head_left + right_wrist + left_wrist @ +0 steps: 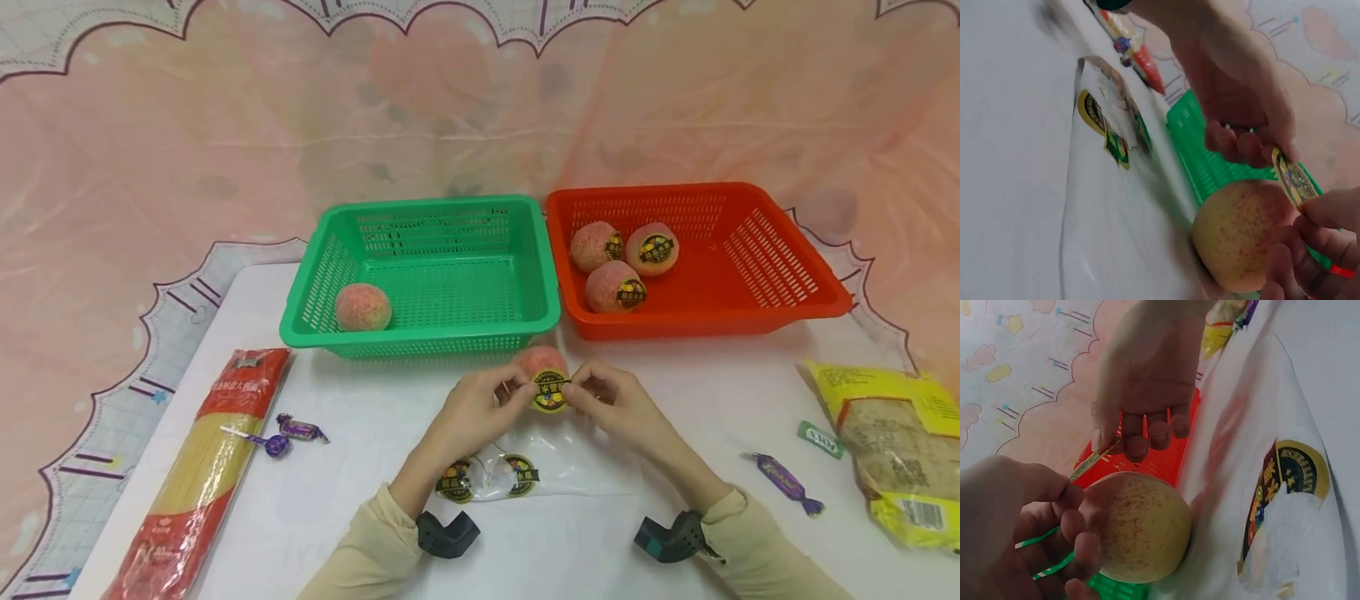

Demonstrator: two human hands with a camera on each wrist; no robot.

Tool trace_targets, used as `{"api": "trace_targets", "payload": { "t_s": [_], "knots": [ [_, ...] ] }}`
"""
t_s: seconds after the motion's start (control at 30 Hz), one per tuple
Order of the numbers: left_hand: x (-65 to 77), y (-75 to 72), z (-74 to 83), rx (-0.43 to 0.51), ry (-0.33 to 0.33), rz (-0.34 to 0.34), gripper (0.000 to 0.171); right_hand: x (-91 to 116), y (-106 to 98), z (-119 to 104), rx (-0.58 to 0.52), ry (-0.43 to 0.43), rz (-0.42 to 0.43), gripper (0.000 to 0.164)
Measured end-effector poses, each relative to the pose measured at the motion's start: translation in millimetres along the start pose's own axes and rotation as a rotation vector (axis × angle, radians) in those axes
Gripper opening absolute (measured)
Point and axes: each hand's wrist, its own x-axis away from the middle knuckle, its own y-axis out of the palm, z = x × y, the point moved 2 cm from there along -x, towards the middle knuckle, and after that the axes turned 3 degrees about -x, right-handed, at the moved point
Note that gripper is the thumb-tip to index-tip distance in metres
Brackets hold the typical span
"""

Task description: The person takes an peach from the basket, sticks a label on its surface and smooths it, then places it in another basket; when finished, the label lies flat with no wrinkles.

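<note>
Black-and-yellow round sticker (551,395), long axis left to right, pinched by left hand (482,408) at left end, right hand (621,408) at right; pink-yellow round peach (540,359) just beyond, neither hand clearly nearer.

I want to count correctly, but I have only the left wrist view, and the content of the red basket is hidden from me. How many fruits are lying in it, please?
Observer: The head view shows three fruits in the red basket.
Operator: Thank you. For me the held sticker is almost edge-on. How does its printed face look?
Observer: In the head view it is round and yellow-edged, with a black band across the middle.
</note>
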Motion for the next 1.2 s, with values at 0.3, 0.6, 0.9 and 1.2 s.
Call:
{"api": "trace_targets", "payload": {
  "t_s": [0.3, 0.6, 0.9, 1.2],
  "knots": [
    [-2.5, 7.0, -2.9, -0.189, -0.012, 0.153, 0.023, -2.1, 4.1, 2.5, 0.237, -0.005, 0.13, 0.012],
    [-2.7, 15.3, -16.2, -0.202, -0.07, 0.162, 0.024, -7.4, -0.4, 6.9, 0.303, -0.007, 0.195, 0.011],
    [-4.5, 9.1, -13.7, -0.147, -0.093, 0.203, 0.012, -9.4, -3.2, 11.7, 0.28, 0.035, 0.202, 0.023],
    [-7.7, 13.4, -14.8, 0.1, -0.152, 0.05, 0.057, -12.0, 0.3, 18.7, 0.108, -0.038, 0.106, 0.054]
  ]
}}
